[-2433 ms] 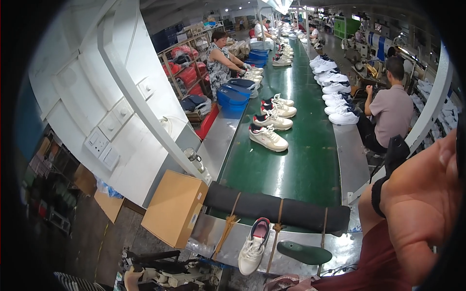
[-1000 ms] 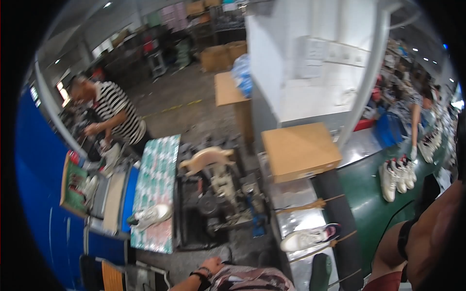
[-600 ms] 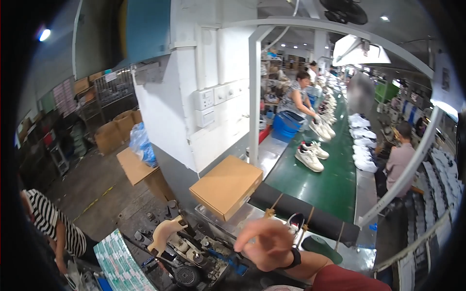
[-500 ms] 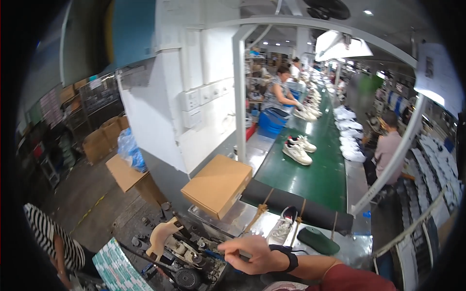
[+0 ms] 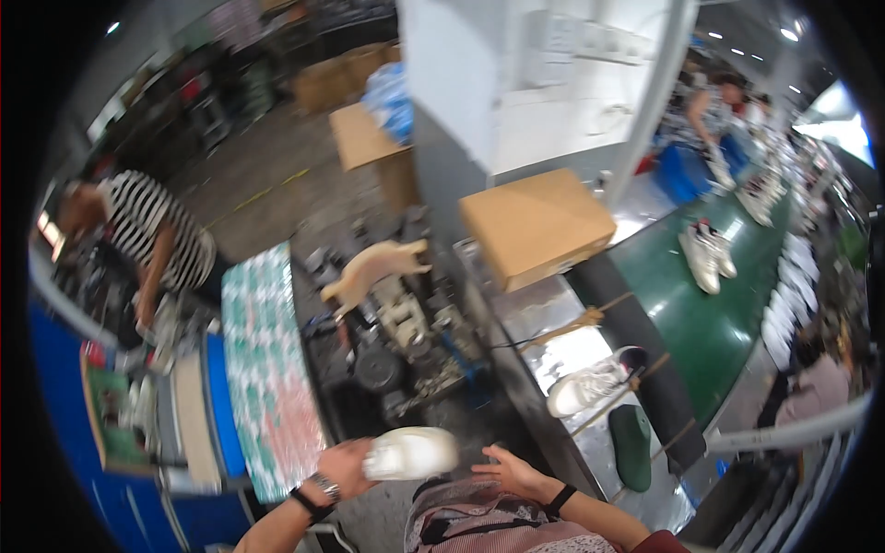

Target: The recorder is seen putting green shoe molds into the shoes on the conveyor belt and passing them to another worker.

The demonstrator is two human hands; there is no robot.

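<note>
A white shoe (image 5: 417,453) is held out in front of my body, its rounded toe pointing right. My left hand (image 5: 347,466) is closed on its other end. My right hand (image 5: 513,474) hangs open with fingers spread, a short gap from the shoe and touching nothing. Beyond it, on the metal ledge (image 5: 549,318), stand another white sneaker (image 5: 585,389) and a dark green shoe last (image 5: 631,449).
A machine (image 5: 396,341) with a tan curved part stands ahead. A green conveyor (image 5: 691,304) carries a pair of sneakers (image 5: 708,256). A cardboard box (image 5: 537,226) sits on the ledge. A person in stripes (image 5: 161,230) works at the left; others are near the conveyor.
The view has swung left and down. My left hand has come into sight with the white shoe. My right hand, earlier stretched over the machine, is now back near my body, fingers spread.
</note>
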